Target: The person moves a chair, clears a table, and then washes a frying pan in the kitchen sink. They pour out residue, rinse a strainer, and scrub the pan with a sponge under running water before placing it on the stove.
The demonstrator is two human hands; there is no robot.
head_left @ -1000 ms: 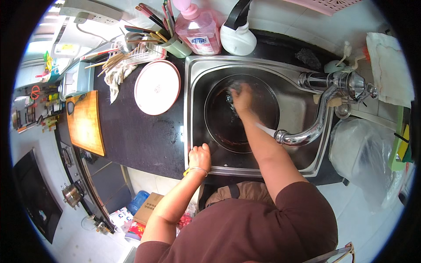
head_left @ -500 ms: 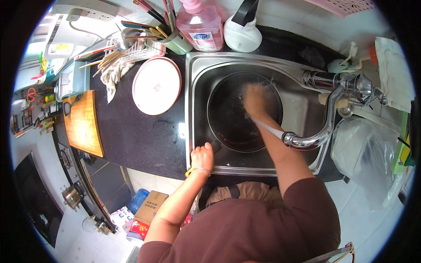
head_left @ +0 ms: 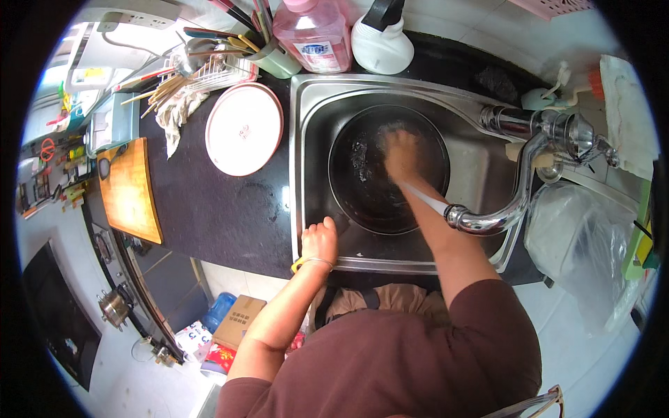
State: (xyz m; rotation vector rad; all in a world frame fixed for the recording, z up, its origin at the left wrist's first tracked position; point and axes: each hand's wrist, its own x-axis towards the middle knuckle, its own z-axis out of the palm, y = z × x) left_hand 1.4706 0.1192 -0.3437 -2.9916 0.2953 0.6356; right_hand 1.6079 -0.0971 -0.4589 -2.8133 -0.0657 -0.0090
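Observation:
A round black pan [head_left: 352, 198] lies in the steel sink [head_left: 298, 174], with water and some froth in its bottom. My left hand [head_left: 319, 242] is a fist at the sink's front left corner, closed around the pan's dark handle [head_left: 341, 223]. Inside the pan is my right hand [head_left: 402, 157], smeared by motion; its fingers and anything under them cannot be made out. From the chrome faucet [head_left: 481, 221] a stream of water [head_left: 423, 198] runs down over my right wrist.
Left of the sink lies a pale round lid or plate [head_left: 244, 130], with a wooden cutting board [head_left: 130, 191] farther left. A pink soap bottle [head_left: 315, 35], a white bottle [head_left: 382, 45] and a utensil cup [head_left: 277, 59] stand behind. A plastic bag [head_left: 575, 240] hangs at the right.
My right hand keeps moving within the pan, and more froth shows to its left. My left hand keeps its hold. The whole view has shifted slightly.

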